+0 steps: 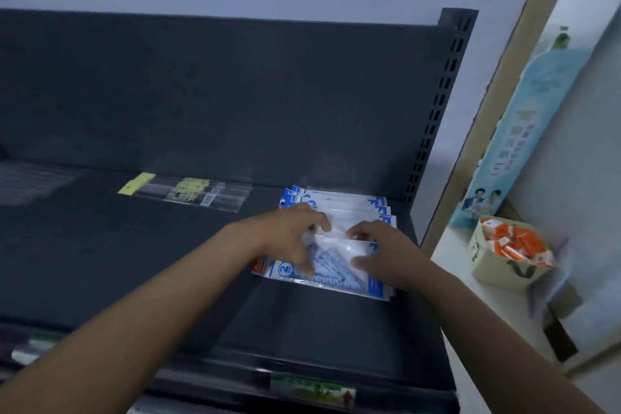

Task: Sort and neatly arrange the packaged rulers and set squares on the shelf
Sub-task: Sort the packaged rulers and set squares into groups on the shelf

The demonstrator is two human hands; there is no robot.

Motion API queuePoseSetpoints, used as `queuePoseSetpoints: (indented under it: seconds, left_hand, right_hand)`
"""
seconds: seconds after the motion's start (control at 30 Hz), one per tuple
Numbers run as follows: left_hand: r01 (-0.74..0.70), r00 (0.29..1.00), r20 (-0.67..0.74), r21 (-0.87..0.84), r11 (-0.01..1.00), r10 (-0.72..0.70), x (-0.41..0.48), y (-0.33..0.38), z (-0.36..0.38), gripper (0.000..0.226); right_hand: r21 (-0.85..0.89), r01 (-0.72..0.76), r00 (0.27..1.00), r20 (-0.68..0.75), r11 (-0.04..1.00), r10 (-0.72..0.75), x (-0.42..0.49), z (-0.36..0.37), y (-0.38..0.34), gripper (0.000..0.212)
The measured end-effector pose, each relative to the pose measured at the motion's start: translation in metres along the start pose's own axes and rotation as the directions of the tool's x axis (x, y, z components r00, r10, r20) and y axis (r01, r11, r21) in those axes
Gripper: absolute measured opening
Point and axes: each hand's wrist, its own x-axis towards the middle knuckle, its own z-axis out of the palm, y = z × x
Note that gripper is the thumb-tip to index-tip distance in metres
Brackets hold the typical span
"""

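Dark shelf (pixel 134 245): two hands (pixel 289 235) (pixel 386 252), one packet (pixel 336 250)

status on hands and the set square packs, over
Left hand and right hand both pinching front set square pack. Pack sits atop overlapped row of packs, right end of shelf. Ruler packs apart, back left, not in the way.

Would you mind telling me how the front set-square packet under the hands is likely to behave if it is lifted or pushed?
Probably fairly stiff: a flat set square shows through the clear sleeve of the front packet. Likely slippery: the sleeve is glossy and overlaps similar packets on the smooth shelf. Probably light: the left hand and right hand hold it by fingertips.
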Motion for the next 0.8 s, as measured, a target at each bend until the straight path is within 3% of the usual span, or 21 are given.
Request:
queuePoseSetpoints:
  seconds: [0.3, 0.4, 0.5, 0.67, 0.8]
  left_hand:
    - [0.210, 0.977, 0.024, 0.086, 0.974, -0.213, 0.004, 0.016, 0.001, 0.089]
    - [0.211, 0.972, -0.141, 0.151, 0.966, -0.190, -0.010, 0.017, 0.006, 0.087]
    - [0.245, 0.931, -0.327, 0.230, 0.942, -0.163, -0.038, 0.013, 0.010, 0.083]
    - [0.427, 0.819, -0.526, 0.293, 0.855, -0.230, -0.106, -0.017, -0.002, 0.073]
    - [0.544, 0.726, -0.623, 0.263, 0.797, -0.290, -0.180, -0.051, -0.024, 0.079]
  right_hand:
    - [-0.009, 0.109, 0.993, 0.038, 0.994, -0.108, 0.002, -0.006, 0.004, 0.049]
    - [-0.201, 0.141, 0.990, 0.030, 0.969, -0.137, 0.001, -0.013, -0.004, 0.052]
    - [-0.482, 0.173, 0.971, -0.061, 0.859, -0.230, 0.000, -0.022, -0.022, 0.060]
    - [-0.468, 0.287, 0.938, -0.041, 0.836, -0.344, 0.007, -0.018, -0.087, 0.068]
    - [-0.422, 0.380, 0.898, -0.045, 0.823, -0.437, 0.011, -0.002, -0.156, 0.068]
